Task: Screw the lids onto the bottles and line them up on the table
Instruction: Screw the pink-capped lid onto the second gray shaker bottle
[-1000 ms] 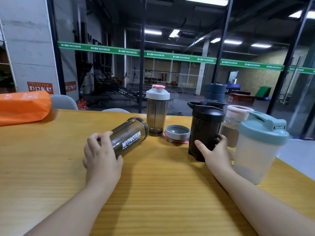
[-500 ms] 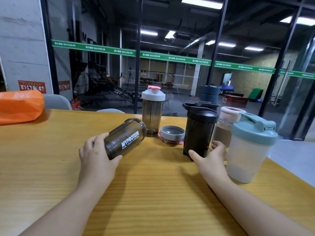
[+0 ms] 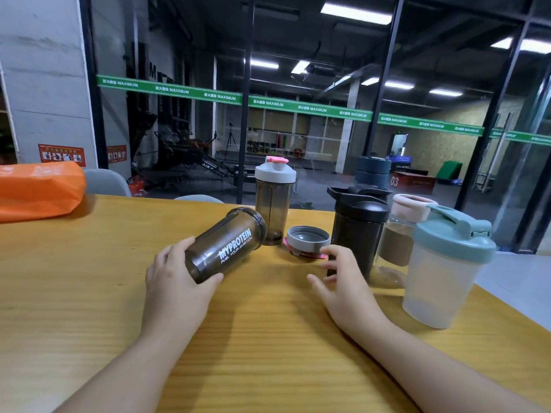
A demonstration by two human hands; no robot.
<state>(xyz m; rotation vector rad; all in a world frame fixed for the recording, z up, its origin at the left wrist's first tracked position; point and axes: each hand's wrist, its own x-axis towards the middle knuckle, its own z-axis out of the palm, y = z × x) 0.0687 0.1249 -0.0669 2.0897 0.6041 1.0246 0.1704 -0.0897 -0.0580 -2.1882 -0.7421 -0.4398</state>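
The lidless smoky bottle (image 3: 225, 245) is gripped at its base, tilted toward 1 o'clock, by the left hand (image 3: 176, 284), while the right hand (image 3: 343, 281) is held open just beside the grey lid (image 3: 308, 238), upturned on the counter (image 3: 89, 293).

We read "MYPROTEIN" over "FUEL YOUR AMBITION" in white on the smoky lidless bottle (image 3: 227, 249). The green band (image 3: 310, 108) across the glass wall repeats "MAXIMUM" after small characters we cannot make out. A dark red box (image 3: 413, 182) beyond the glass bears "03". The red signs (image 3: 61, 155) on the pillar look too blurred to read.
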